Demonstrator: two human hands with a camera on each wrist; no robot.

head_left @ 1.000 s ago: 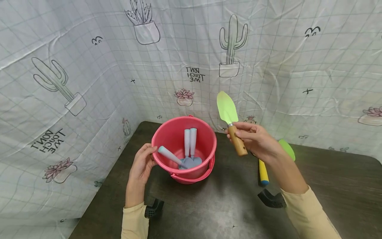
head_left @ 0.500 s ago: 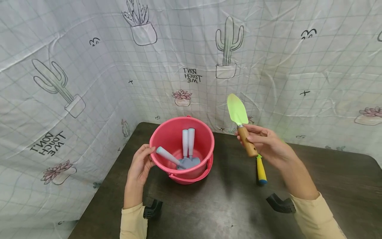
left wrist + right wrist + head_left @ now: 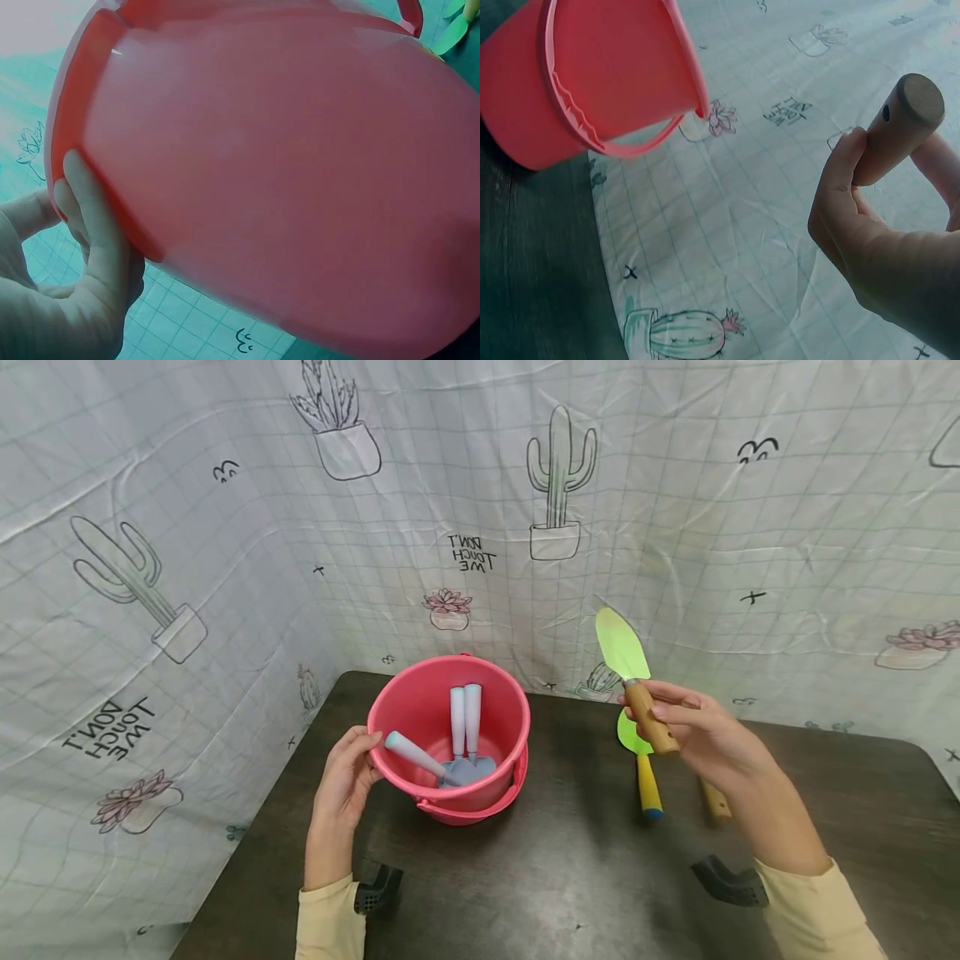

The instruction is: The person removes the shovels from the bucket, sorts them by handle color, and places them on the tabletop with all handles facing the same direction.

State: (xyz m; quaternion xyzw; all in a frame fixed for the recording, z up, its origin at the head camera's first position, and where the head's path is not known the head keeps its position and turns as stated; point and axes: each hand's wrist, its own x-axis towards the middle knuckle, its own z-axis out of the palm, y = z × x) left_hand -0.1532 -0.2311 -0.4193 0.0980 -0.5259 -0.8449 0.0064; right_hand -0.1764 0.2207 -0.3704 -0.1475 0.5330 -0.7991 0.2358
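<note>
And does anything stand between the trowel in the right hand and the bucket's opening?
Nothing visible does: the right hand holds the trowel up, right of the bucket, whose handle hangs down outside.

dark table (image 3: 555,877): bucket (image 3: 422,706), yellow-handled tool (image 3: 647,782), wooden handle (image 3: 715,800)

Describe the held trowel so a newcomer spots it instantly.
Right of the pink bucket on the dark table is the right hand. It holds the trowel by its wooden handle, green blade up. Unlike the yellow-handled tool nearby, it is held aloft.
</note>
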